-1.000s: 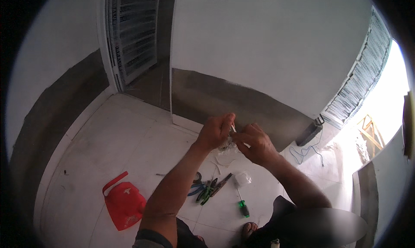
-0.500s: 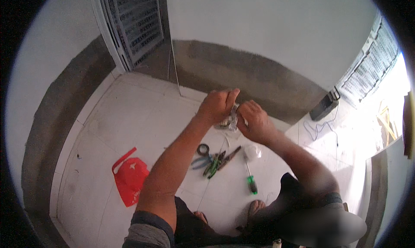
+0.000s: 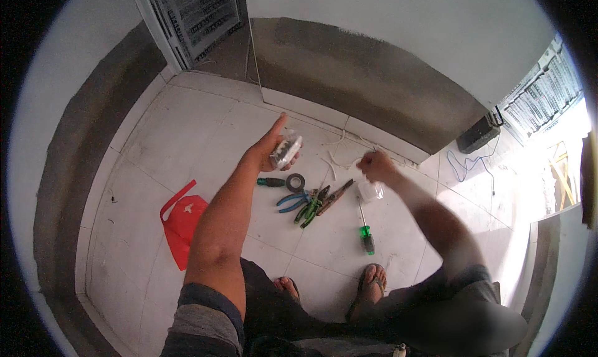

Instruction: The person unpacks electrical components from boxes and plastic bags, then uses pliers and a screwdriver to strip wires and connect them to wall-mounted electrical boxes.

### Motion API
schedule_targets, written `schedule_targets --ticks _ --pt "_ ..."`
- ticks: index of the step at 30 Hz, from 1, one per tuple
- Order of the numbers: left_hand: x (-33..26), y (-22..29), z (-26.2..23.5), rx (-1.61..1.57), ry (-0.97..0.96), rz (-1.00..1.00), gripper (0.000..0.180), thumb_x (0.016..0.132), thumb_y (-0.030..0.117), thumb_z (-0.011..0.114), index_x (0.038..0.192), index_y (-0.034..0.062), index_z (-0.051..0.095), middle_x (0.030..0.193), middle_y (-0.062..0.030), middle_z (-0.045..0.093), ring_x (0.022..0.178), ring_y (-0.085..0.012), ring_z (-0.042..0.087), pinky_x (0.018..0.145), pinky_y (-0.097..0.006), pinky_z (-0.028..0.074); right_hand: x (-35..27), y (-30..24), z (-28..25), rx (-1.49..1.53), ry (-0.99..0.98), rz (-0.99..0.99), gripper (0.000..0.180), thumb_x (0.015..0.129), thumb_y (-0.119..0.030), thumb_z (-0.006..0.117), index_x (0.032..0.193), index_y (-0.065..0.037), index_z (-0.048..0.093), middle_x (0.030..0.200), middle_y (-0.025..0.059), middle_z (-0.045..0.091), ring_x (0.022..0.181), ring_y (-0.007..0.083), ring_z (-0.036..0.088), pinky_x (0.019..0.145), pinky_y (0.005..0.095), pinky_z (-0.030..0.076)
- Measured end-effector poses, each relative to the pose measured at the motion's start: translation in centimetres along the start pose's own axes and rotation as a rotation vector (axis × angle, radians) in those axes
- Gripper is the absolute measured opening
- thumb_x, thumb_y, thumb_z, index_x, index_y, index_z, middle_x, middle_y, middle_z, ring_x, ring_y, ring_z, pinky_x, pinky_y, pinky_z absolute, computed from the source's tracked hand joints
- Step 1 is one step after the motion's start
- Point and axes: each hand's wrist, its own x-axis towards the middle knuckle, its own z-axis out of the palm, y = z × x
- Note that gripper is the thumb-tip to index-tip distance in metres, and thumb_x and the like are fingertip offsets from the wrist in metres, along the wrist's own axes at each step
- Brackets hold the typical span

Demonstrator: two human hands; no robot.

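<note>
The two hands, brought together around one packet half a second earlier, are now seen well apart. The clear plastic packet (image 3: 287, 150) is held in the left hand (image 3: 274, 148), against the palm, with its fingers curled beneath and the thumb stretched away; its film is crinkled and shiny, with pale, silvery contents that cannot be made out. The right hand (image 3: 377, 166) has been drawn aside, its fingers curled inward; whether anything is pinched in them cannot be told. Just below it on the floor, a cloudy, rounded clear plastic wrapping (image 3: 371, 191) is seen.

More of the pale, smooth-tiled floor (image 3: 205, 126) is now shown. A teal-and-black handle (image 3: 270, 182), previously hidden by the left forearm, is revealed beside a ring-shaped roll of black tape (image 3: 298, 182). Near these, blue-handled pliers (image 3: 291, 202), green-handled pliers (image 3: 309, 214) and a rusty brown tool (image 3: 336, 197) are clustered. A screwdriver (image 3: 367, 240) with a ridged green-and-black handle is laid apart, its slim metal shaft pointed toward the wrapping. Thin, curved white strips (image 3: 331, 167) are scattered between the hands. A flat, bright red bag (image 3: 180, 229) is partly covered by the left forearm.
</note>
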Motion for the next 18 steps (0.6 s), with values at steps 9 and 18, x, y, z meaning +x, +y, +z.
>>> schedule_targets --ticks 9,18 --pt "-1.8 0.0 -0.2 -0.506 -0.025 0.556 0.082 0.078 0.065 0.079 0.121 -0.0011 0.057 0.099 -0.0129 0.060 0.084 -0.0226 0.059 0.071 -0.034 0.052 1.7 -8.0 19.0 0.835 0.268 0.859 0.055 0.091 -0.042 0.070 0.120 0.003 0.055 0.093 0.0208 0.069 0.080 0.0345 0.071 0.071 0.0443 0.059" --pt "-3.3 2.9 1.2 -0.270 0.413 0.829 0.061 0.092 0.052 0.072 0.128 0.0040 0.062 0.104 -0.0087 0.065 0.089 -0.0192 0.062 0.078 -0.034 0.054 1.4 -9.5 23.1 1.041 0.658 0.837 0.058 0.085 -0.018 0.070 0.133 0.006 0.049 0.119 0.0238 0.058 0.109 0.0401 0.058 0.102 0.0456 0.046"
